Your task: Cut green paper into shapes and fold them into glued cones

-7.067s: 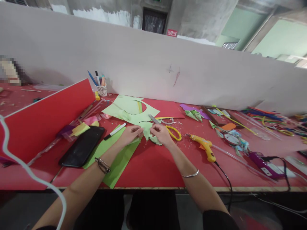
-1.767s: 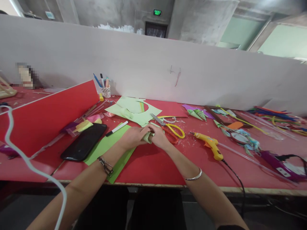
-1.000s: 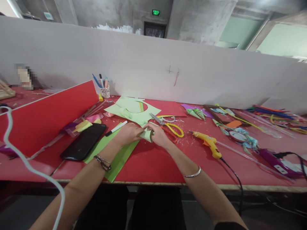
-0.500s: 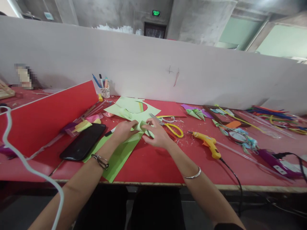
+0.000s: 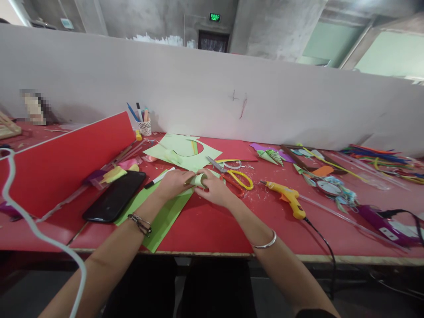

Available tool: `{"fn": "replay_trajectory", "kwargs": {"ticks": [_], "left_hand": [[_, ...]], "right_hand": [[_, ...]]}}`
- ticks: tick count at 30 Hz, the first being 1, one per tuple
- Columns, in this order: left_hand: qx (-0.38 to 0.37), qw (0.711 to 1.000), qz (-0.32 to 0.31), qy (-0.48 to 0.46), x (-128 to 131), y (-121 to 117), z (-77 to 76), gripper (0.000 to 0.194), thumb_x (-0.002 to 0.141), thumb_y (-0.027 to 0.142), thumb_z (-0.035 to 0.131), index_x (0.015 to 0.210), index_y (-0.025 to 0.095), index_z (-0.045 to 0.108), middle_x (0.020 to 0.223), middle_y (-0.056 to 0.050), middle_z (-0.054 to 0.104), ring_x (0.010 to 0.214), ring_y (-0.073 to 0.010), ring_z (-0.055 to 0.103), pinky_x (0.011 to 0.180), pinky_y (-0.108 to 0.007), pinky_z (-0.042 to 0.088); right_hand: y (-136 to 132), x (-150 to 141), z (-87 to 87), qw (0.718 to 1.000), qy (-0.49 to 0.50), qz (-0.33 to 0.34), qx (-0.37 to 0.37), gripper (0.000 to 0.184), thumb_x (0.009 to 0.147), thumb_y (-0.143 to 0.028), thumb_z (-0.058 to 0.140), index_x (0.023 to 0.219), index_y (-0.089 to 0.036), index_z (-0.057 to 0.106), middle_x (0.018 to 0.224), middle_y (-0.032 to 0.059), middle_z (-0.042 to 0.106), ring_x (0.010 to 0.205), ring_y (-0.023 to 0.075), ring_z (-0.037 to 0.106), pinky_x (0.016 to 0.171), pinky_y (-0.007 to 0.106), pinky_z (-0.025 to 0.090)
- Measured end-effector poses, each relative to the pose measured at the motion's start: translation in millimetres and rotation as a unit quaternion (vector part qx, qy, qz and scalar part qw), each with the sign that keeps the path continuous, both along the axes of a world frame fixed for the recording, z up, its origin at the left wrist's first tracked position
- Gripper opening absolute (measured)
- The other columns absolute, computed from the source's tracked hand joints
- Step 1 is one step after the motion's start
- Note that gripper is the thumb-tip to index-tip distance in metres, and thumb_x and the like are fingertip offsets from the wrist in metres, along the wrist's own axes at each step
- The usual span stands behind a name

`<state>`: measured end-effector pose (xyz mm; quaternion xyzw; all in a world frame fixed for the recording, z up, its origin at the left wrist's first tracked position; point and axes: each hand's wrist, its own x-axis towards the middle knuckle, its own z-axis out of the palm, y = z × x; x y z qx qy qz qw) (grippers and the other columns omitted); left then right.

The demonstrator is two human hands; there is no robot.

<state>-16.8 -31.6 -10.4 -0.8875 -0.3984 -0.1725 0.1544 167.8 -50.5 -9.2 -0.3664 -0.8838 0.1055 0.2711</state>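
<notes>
Between my hands is a small piece of pale green paper (image 5: 198, 180), curled into a roll. My left hand (image 5: 175, 183) grips its left side with bent fingers. On the other side my right hand (image 5: 213, 187) has its fingers wrapped round the roll's right end. Bright green paper (image 5: 168, 216) lies under and in front of my left hand, with a marker (image 5: 159, 177) across its upper part. Just behind my hands lies a pale green sheet (image 5: 159, 151) with a round hole cut in it. Yellow-handled scissors (image 5: 236, 176) rest beside my right hand.
A yellow glue gun (image 5: 286, 197) lies on the right with its cord running off the table edge. On the left are a black phone (image 5: 115, 196) and a standing red board (image 5: 73, 159). A pen cup (image 5: 145, 127) stands near the white partition (image 5: 198, 92). A white cable (image 5: 43, 236) hangs at the left.
The pale green paper has been curled into a tighter roll between my hands. My right fingers have closed round it and turned slightly, and more of the scissors and marker shows.
</notes>
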Motion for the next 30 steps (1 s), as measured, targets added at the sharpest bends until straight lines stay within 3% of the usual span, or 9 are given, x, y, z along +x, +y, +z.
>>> {"fn": "replay_trajectory", "kwargs": {"ticks": [5, 16, 22, 26, 30], "left_hand": [[-0.028, 0.999, 0.023, -0.020, -0.7, 1.2, 0.1, 0.027, 0.079, 0.041, 0.050, 0.088, 0.016, 0.057, 0.067, -0.004, 0.064, 0.061, -0.0167, 0.059, 0.049, -0.023, 0.032], [-0.038, 0.999, 0.017, 0.011, 0.1, -0.1, 1.2, 0.027, 0.078, 0.042, 0.051, 0.084, 0.016, 0.054, 0.063, -0.002, 0.060, 0.058, -0.0156, 0.056, 0.049, -0.022, 0.028], [-0.084, 0.996, -0.004, -0.012, -3.5, 2.1, 0.5, 0.033, 0.079, 0.047, 0.047, 0.067, 0.016, 0.051, 0.052, 0.001, 0.052, 0.048, -0.0115, 0.049, 0.045, -0.021, 0.023], [-0.054, 0.999, 0.004, -0.004, -4.1, 3.0, -1.5, 0.038, 0.081, 0.049, 0.043, 0.064, 0.016, 0.052, 0.048, 0.000, 0.049, 0.045, -0.0122, 0.046, 0.045, -0.023, 0.022], [-0.007, 1.000, 0.018, -0.001, -2.1, 1.0, -0.4, 0.039, 0.082, 0.048, 0.040, 0.066, 0.017, 0.056, 0.049, -0.002, 0.051, 0.047, -0.0141, 0.049, 0.047, -0.023, 0.027]], "right_hand": [[3.4, -1.0, -0.7, 0.996, 0.081, 0.025, -0.010, 0.023, 0.081, -0.031, 0.048, 0.062, -0.017, 0.050, 0.104, 0.0059, 0.049, 0.084, 0.0147, 0.051, 0.076, 0.029, 0.042], [5.9, -1.1, -0.7, 0.995, 0.083, 0.046, -0.011, 0.011, 0.080, -0.022, 0.050, 0.071, -0.017, 0.054, 0.095, 0.0048, 0.049, 0.084, 0.0147, 0.050, 0.077, 0.029, 0.041], [4.3, 0.5, 1.9, 0.994, 0.103, 0.026, -0.012, 0.014, 0.078, -0.022, 0.051, 0.065, -0.017, 0.051, 0.086, 0.0034, 0.048, 0.076, 0.0137, 0.049, 0.071, 0.028, 0.041], [1.6, -0.1, 2.2, 0.993, 0.115, 0.013, -0.038, 0.016, 0.076, -0.025, 0.051, 0.063, -0.017, 0.052, 0.094, 0.0046, 0.049, 0.080, 0.0137, 0.050, 0.072, 0.028, 0.041], [1.0, -1.7, 1.0, 0.986, 0.151, -0.004, -0.068, 0.015, 0.074, -0.029, 0.054, 0.065, -0.017, 0.054, 0.104, 0.0055, 0.048, 0.095, 0.0160, 0.048, 0.085, 0.030, 0.038]]}}
